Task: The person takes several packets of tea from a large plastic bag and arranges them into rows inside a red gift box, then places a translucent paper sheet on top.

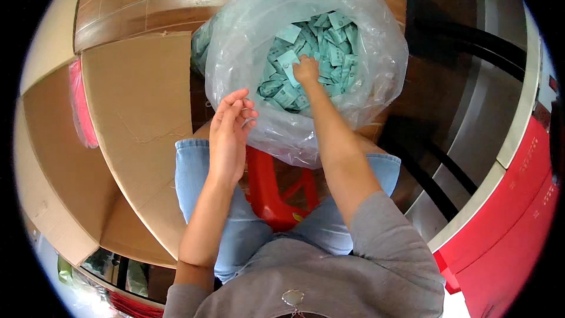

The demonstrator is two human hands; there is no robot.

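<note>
A large clear plastic bag (pixel 376 70) stands in front of me with its wide rim folded outward. Inside lies a heap of small, flat, pale green packets (pixel 336 56) with dark print. My right hand (pixel 306 70) reaches down into the bag, fingers closed at the edge of one lighter green packet (pixel 288 65). Its fingertips are partly hidden. By the bag's near left rim, my left hand (pixel 231 129) is raised with loosely bent fingers and holds nothing.
An opened cardboard box (pixel 138 100) stands to the left, with pink plastic packaging (pixel 83 103) at its flap. A red plastic stool (pixel 268 194) shows between my knees. Black metal legs (pixel 471 41) and a red-fronted table (pixel 506 212) are on the right.
</note>
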